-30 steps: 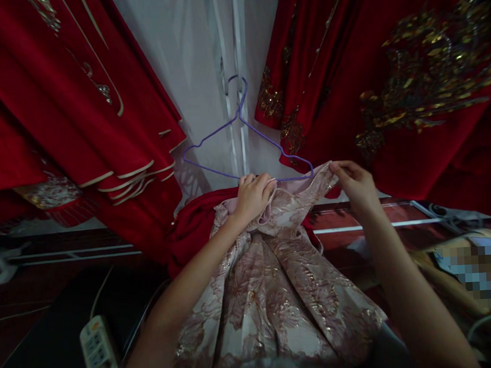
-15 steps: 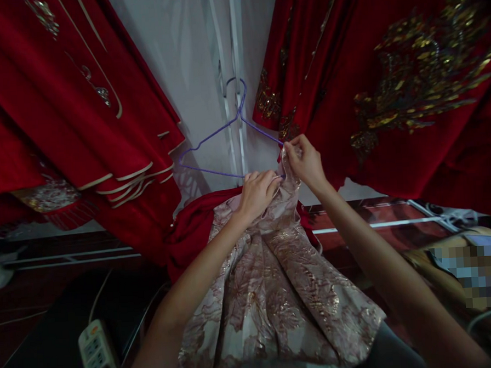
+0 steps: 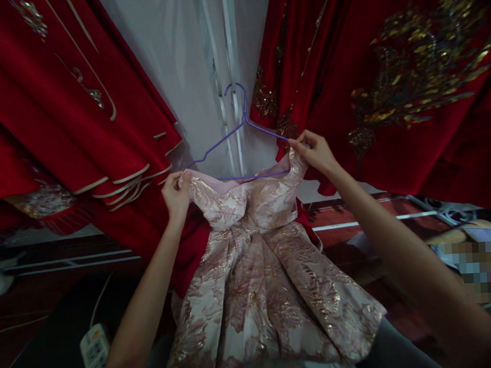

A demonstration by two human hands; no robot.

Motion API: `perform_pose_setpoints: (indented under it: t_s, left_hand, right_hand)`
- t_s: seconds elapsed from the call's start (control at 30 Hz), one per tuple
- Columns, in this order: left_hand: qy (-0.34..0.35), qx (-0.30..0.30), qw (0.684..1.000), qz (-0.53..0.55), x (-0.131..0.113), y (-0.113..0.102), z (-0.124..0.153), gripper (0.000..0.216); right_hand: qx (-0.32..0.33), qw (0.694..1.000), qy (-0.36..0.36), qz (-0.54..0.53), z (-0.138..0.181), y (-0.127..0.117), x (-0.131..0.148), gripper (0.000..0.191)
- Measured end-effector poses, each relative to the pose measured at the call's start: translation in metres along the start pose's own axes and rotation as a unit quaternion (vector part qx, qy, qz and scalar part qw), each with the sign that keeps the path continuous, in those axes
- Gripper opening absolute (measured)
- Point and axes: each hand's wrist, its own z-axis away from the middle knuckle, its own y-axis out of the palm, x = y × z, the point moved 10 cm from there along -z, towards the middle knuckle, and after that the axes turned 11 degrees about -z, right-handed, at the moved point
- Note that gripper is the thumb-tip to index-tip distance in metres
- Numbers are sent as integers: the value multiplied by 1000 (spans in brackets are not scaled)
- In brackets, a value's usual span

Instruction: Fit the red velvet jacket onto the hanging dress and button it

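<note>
A pale pink dress (image 3: 251,293) with a shiny floral pattern lies over my lap, its top raised toward a purple wire hanger (image 3: 225,137). My left hand (image 3: 177,194) pinches the dress's left shoulder at the hanger's left end. At the other shoulder, my right hand (image 3: 314,152) grips fabric together with the right end of the hanger. The hanger's lower bar runs just behind the neckline, and its hook stands free at the top. Both shoulder tips of the hanger are partly hidden by fingers and cloth.
Red garments with trim (image 3: 135,129) hang on the left; a red garment with gold sequins (image 3: 409,87) hangs on the right. White rack poles (image 3: 230,53) rise behind the hanger. A power strip (image 3: 94,351) sits on a dark surface at lower left.
My left hand has moved left from the middle of the hanger to its left end, bringing the dress's left shoulder with it. The neckline is now spread wide. My right hand stays at the right end.
</note>
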Motion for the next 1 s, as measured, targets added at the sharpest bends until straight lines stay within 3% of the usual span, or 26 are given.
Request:
perform_pose_setpoints:
  t_s: [0.23,0.4,0.67,0.9,1.0]
  left_hand:
    - [-115,28,993,16,61,-11,7,32]
    - [-145,49,988,17,70,-10,6,32]
    - [-64,55,996,37,39,-2,-23,34]
    - [117,171,977,-50,-59,44,-51,35]
    - [140,221,962,-82,-72,50,-45,42]
  right_hand:
    - [11,1000,-5,2,-1,-1,-1,40]
    - [14,1000,2,-4,-2,0,-2,39]
    - [22,1000,20,3,2,3,3,41]
    - [41,991,34,123,10,17,2,40]
    - [29,988,34,150,10,15,6,39]
